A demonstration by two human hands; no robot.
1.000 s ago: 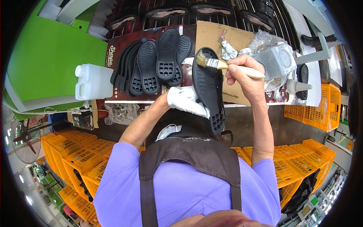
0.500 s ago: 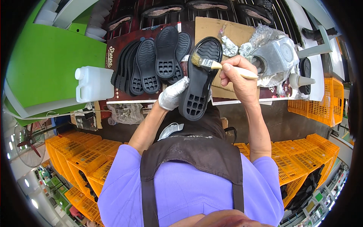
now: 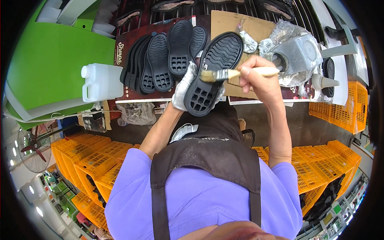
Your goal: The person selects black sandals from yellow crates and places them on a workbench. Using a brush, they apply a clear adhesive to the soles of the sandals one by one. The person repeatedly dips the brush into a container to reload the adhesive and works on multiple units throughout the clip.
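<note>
Black rubber fills the middle of our head view: we hold one shoe sole (image 3: 214, 74) tread-up in our left hand (image 3: 185, 86), which wears a white glove and has its fingers curled shut around the sole's near edge. Our right hand (image 3: 256, 76) is bare, its fingers closed tight on the wooden handle of one paintbrush (image 3: 236, 73), whose bristles lie on the tread near the middle of the sole. Just left of the sole we count about five more black soles (image 3: 164, 60) fanned out on a dark board. Further left of the sole stands one white plastic jug (image 3: 102, 82). Right of the sole sits one foil-wrapped pot (image 3: 296, 54), with a piece of brown cardboard (image 3: 228, 22) just behind the sole. Below the sole, orange crates (image 3: 90, 160) are stacked beyond counting.
</note>
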